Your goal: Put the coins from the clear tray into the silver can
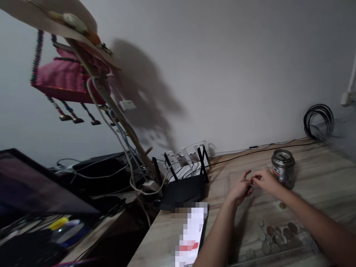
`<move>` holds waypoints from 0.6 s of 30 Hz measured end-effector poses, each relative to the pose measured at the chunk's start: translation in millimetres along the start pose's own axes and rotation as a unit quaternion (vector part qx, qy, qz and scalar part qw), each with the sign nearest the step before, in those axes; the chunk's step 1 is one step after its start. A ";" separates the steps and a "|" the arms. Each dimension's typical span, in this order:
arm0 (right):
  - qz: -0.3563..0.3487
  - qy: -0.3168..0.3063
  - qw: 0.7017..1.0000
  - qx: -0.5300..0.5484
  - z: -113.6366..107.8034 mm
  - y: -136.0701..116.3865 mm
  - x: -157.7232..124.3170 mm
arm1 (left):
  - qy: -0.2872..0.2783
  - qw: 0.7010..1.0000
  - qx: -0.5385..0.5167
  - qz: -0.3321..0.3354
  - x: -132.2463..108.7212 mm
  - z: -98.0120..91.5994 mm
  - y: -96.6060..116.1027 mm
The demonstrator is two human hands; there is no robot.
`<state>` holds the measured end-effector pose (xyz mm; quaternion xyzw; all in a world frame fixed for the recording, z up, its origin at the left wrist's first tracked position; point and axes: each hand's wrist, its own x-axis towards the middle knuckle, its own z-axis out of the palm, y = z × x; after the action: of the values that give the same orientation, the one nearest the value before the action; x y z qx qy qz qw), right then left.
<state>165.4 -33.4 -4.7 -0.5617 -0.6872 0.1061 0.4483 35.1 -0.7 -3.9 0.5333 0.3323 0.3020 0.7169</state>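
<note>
Over the table, my left hand (241, 188) has one finger stretched out and the others curled in. My right hand (266, 180) meets it from the right, its thumb and fingertips pinched together against the left fingers. Whatever lies between the fingers is too small to make out. Just right of my hands stands a silver coin tin (283, 168) with a slotted lid and a printed front. Several coins (275, 237) lie loosely grouped between my forearms, on or beside a clear plastic sheet (299, 243). One yellowish coin (282, 205) sits apart, nearer the tin.
A phone (191, 233) with a lit screen lies left of my left forearm. Behind it are a black router (183, 191) and white devices with cables. A monitor (41, 189) stands far left, below a hanging pink bag (66, 78). Coiled black cable (318, 122) rests against the wall.
</note>
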 end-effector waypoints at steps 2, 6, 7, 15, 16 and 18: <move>-0.019 -0.020 1.000 -0.011 -10.8 1.6 2.4 | -0.010 0.999 -0.017 -0.027 -0.4 -0.1 0.7; 0.011 0.173 0.970 -0.168 -66.8 11.2 13.2 | 0.043 0.990 -0.121 -0.064 1.3 -5.4 5.3; 0.047 0.213 0.953 -0.211 -80.4 15.8 15.7 | 0.069 0.985 -0.145 -0.070 2.4 -7.4 6.1; 0.179 0.171 0.915 -0.318 -108.4 45.8 23.5 | 0.105 0.970 -0.204 -0.081 8.7 -15.6 4.0; 0.174 0.168 0.915 -0.322 -108.3 45.7 23.2 | 0.087 0.969 -0.214 -0.083 7.8 -15.4 4.1; 0.149 0.187 0.914 -0.327 -107.6 42.1 21.4 | 0.040 0.965 -0.246 -0.083 5.3 -15.5 5.0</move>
<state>273.7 -38.7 40.5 -0.7822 -0.4958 -0.1657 0.3390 25.5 13.5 -3.2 0.2986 0.3194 0.3350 0.8346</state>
